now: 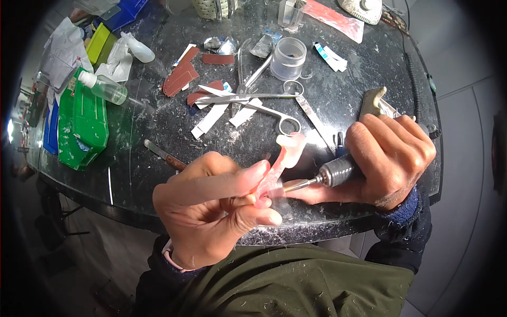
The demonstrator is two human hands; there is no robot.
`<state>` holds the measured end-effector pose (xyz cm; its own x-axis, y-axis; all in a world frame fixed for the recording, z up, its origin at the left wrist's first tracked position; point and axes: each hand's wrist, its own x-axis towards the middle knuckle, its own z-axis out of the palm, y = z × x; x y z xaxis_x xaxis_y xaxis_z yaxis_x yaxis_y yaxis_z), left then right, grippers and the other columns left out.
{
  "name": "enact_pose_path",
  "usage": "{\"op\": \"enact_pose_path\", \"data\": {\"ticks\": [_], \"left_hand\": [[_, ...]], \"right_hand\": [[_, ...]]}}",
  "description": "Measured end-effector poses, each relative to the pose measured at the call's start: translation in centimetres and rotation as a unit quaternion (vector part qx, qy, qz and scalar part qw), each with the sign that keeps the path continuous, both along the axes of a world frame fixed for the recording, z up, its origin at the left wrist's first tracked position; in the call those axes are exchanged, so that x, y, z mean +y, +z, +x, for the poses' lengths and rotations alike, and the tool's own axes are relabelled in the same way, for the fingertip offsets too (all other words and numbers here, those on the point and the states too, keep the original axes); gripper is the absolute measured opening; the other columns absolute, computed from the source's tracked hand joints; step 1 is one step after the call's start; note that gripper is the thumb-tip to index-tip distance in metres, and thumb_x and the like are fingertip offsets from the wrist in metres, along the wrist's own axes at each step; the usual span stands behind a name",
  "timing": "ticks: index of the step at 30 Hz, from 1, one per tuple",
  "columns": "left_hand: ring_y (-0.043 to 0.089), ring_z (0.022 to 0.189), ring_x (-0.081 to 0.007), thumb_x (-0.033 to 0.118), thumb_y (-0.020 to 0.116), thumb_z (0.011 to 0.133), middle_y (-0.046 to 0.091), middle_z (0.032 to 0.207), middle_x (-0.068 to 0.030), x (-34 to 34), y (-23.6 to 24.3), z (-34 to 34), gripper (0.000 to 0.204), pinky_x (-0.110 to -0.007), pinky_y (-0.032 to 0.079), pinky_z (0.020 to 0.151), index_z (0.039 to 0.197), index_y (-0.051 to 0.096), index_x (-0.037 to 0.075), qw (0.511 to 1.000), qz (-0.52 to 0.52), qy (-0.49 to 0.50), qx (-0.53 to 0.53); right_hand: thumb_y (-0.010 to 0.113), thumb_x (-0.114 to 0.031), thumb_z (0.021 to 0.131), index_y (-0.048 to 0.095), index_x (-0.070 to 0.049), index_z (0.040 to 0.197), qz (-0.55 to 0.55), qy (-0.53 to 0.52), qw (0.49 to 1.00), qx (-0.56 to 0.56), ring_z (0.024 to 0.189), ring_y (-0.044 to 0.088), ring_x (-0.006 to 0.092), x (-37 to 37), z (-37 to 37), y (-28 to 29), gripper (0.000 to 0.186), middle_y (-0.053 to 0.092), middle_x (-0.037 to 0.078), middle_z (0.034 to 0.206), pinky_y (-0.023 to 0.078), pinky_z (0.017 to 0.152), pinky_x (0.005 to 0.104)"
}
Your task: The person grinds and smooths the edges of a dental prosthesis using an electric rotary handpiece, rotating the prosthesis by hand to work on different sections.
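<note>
Over the table's near edge, my left hand (pixel 211 203) pinches a pink denture base (pixel 288 153), a thin curved piece whose wider end sticks up past my fingers. My right hand (pixel 391 158) is wrapped round a black rotary handpiece (pixel 339 170) with a metal nose. Its tip points left at the lower part of the denture base. A blur at the tip hides the bit, so I cannot tell its shape. My right fingertips reach close to the work beneath the tool.
Scissors (pixel 248 98) lie open among sandpaper pieces (pixel 179 74) and white strips. Beyond stands a clear plastic jar (pixel 288 58). A knife (pixel 165 154) rests near my left hand. Leftward are a green box (pixel 82 124) and a clear bottle (pixel 105 88). White shavings litter the dark table (pixel 137 185).
</note>
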<state>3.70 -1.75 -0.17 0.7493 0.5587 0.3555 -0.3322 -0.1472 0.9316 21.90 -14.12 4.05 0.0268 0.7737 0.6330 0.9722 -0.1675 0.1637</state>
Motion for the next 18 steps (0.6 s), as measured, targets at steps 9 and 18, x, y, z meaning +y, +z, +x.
{"op": "enact_pose_path", "data": {"ticks": [9, 18], "left_hand": [[0.061, 0.067, -0.0086, -0.001, 0.078, 0.079, 0.059, 0.077, -0.0051, 0.26, 0.78, -0.1, 0.034, -0.022, 0.051, 0.056, 0.112, 0.069, -0.002, 0.997, 0.066, -0.001, 0.043], [0.057, 0.065, -0.0073, 0.003, 0.081, 0.077, 0.06, 0.08, -0.0049, 0.35, -0.16, -0.59, 0.039, -0.021, 0.048, 0.056, 0.113, 0.068, -0.003, 0.998, -0.058, -0.023, -0.002]], "right_hand": [[0.08, -0.077, 0.046, 0.034, -0.011, 0.053, -0.017, -0.006, 1.0, -0.01, 0.039, 0.035, 0.0126, -0.28, 0.42, 0.07, 0.081, 0.031, -0.003, 0.048, 0.024, 0.041, 0.0272], [0.079, -0.081, 0.043, 0.035, -0.011, 0.053, -0.029, 0.025, 0.999, 0.006, 0.037, 0.034, 0.0119, -0.09, 0.39, 0.31, 0.083, 0.032, -0.003, 0.047, 0.024, 0.04, 0.0275]]}}
